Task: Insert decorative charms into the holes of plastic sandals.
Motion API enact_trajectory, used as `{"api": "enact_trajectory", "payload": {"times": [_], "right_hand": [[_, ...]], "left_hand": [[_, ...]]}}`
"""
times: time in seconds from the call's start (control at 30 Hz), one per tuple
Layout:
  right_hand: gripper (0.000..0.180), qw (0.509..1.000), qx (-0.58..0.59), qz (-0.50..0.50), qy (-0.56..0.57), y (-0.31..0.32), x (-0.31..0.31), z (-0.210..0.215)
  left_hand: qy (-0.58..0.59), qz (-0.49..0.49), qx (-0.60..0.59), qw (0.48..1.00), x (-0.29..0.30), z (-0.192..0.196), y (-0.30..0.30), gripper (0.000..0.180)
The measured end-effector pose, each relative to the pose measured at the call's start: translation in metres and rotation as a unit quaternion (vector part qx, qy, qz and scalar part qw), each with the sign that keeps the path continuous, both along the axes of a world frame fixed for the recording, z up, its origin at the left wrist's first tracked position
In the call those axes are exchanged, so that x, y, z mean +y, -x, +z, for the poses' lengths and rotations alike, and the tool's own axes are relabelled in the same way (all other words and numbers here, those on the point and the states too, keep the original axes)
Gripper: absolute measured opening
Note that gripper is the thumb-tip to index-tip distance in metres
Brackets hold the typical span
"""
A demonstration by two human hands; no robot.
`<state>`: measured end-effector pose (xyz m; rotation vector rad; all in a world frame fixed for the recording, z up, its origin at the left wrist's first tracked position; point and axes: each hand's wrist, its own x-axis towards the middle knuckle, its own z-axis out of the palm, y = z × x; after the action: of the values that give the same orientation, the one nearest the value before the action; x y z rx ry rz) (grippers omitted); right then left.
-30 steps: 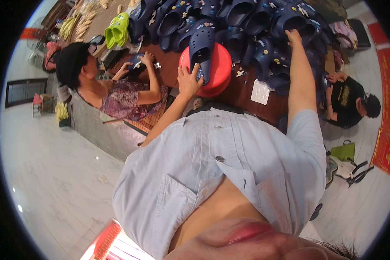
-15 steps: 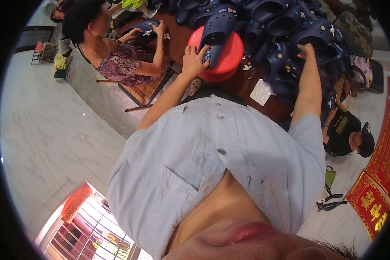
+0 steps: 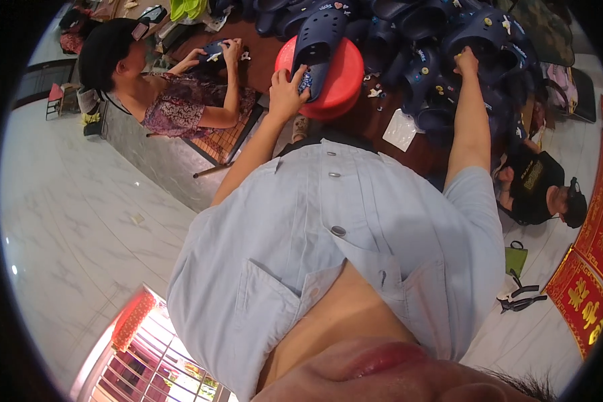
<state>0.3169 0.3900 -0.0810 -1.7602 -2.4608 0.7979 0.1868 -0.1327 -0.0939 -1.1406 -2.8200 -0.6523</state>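
Fingers of the left hand point(image 3: 287, 92) curl around the heel end of a navy blue foam clog point(image 3: 317, 45), which lies lengthwise on a round red plastic stool top point(image 3: 342, 84). The clog's toe points away from the person, toward the top of the view, and its heel sits right under the thumb and fingertips, so the hand is closed on the shoe's near end while the rest of the shoe rests on the red disc. A small coloured charm shows on the clog's side strap close to the fingers.

The right hand point(image 3: 465, 62) is stretched far out to the other side, well apart from the left. Its fingers are bunched together on the rim of another dark blue clog point(image 3: 479, 33) in a heap of dark blue clogs point(image 3: 409, 27) that covers the far part of the dark brown wooden table point(image 3: 375, 117). Whether the hand pinches a charm or only the shoe's edge cannot be told.

A white paper slip point(image 3: 400, 128) lies on the table between the two arms, near the stool top. A seated person in a patterned top point(image 3: 181, 110) works on another clog at the left end of the table. Another person in a black shirt point(image 3: 536, 184) sits low at the right.
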Motion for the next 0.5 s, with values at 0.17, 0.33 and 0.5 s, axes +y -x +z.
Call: {"api": "enact_trajectory", "payload": {"times": [0.17, 0.33, 0.5], "right_hand": [[0.032, 0.999, -0.026, 0.006, -0.032, -0.01, -0.017, 0.018], [0.032, 0.962, 0.076, -0.015, -0.261, -0.024, -0.052, 0.026], [0.031, 0.947, 0.32, -0.016, -0.034, -0.026, -0.136, 0.055]], "left_hand": [[0.001, -0.007, -0.003, 1.0, 0.0, -0.004, 0.003, 0.069], [0.009, -0.009, -0.034, 0.999, 0.0, -0.002, 0.007, 0.07], [0.016, -0.03, -0.043, 0.999, 0.0, 0.001, 0.014, 0.069]]}}
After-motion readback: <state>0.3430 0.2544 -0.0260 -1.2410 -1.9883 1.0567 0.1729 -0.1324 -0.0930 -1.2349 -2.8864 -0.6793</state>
